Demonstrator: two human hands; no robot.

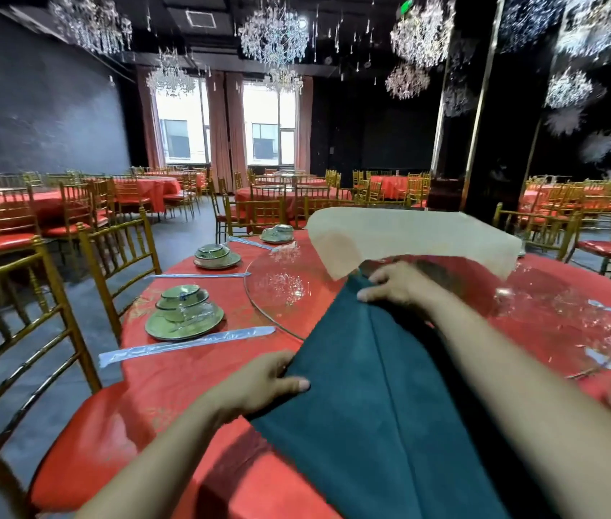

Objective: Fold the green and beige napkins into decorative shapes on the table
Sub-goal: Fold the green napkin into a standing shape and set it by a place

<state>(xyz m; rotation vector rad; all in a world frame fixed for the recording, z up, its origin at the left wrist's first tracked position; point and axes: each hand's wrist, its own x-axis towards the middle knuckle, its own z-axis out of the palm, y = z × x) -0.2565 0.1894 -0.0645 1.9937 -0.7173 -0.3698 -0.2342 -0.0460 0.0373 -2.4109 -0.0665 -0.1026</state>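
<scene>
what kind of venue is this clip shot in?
Most likely a banquet hall: many round tables in red cloths with gold chairs, crystal chandeliers overhead, and place settings laid around a glass turntable.

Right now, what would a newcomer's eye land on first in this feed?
The green napkin fills the near centre, draped over the edge of the red table, with the left hand pinching its left corner and the right hand pinching its far corner. Just beyond, the beige napkin spreads over the glass turntable. Overhead, crystal chandeliers hang across the dark hall.
</scene>
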